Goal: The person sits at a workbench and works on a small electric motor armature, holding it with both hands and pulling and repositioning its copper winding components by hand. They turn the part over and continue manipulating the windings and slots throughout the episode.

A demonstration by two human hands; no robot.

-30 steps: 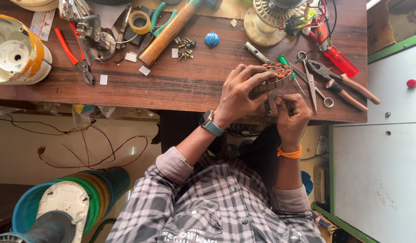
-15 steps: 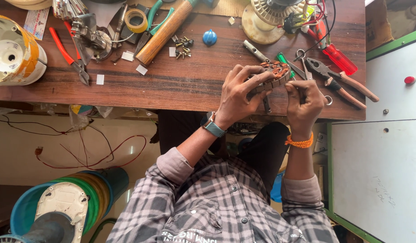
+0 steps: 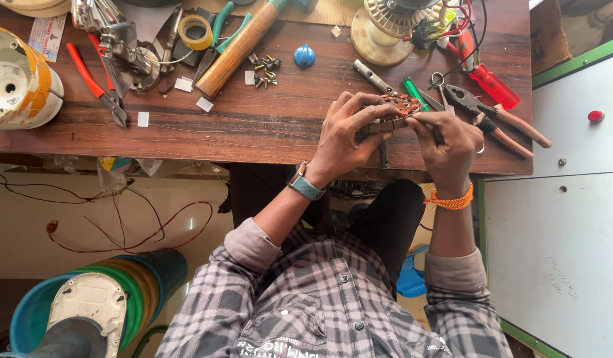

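So both hands are up at the near edge of the table (image 3: 253, 126), right-of-middle. My left hand (image 3: 343, 132) is curled round the left side of a small coil (image 3: 396, 114) with copper windings, fingers bent over the top. My right hand (image 3: 449, 142) is closed tight too, pinching the coil's right side, with a thin dark tool sticking down between the hands; can't tell which one has it. Just right of the hands lie pliers (image 3: 492, 119) and a red screwdriver (image 3: 489, 83). A green screwdriver (image 3: 412, 89) pokes out just beyond the coil. Further left there's a hammer (image 3: 237, 50), loose screws (image 3: 263, 69) and a blue cap (image 3: 304, 56).
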